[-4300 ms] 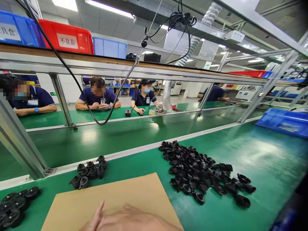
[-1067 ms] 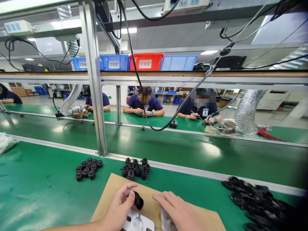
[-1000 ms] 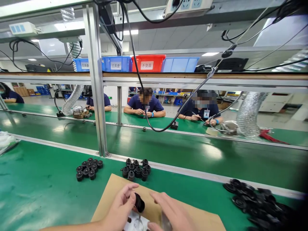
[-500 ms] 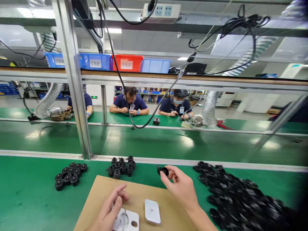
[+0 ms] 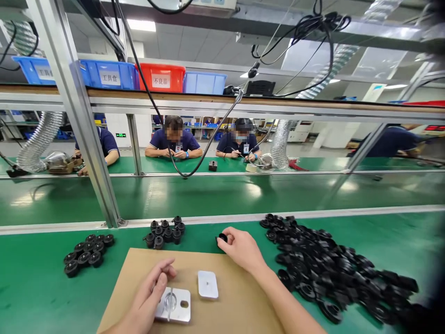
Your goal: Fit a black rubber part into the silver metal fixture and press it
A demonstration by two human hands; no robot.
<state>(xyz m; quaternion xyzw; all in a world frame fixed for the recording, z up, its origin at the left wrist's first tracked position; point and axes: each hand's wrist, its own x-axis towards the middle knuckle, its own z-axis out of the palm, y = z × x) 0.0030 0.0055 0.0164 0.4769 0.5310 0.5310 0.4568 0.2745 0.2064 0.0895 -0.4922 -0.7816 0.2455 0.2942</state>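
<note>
Between thumb and fingers my right hand [image 5: 241, 248] grips a small round black plastic part [image 5: 222, 238], just past the far edge of the cardboard sheet [image 5: 243, 283]. My left hand [image 5: 153, 287] rests by a silver metal fixture plate [image 5: 181, 304], fingers loosely apart and nothing seen in them. That plate has a round recess, an oval hole and a thin bar across it. To its right lies a smaller silver block [image 5: 207, 284] with a tiny pin in the middle. Part of the plate is hidden behind my left hand.
A big heap of black plastic parts [image 5: 323, 264] spreads along the right. Two groups stand at left: round black caps [image 5: 83, 253] and black spouted pieces [image 5: 165, 232]. A metal post [image 5: 79, 130] and hanging cable [image 5: 208, 153] rise ahead. Several people sit across the line.
The view has swung to the right, so the scene sits further left. My right hand, still holding the black part, has lowered toward the green table. My left hand stays by the plate.
</note>
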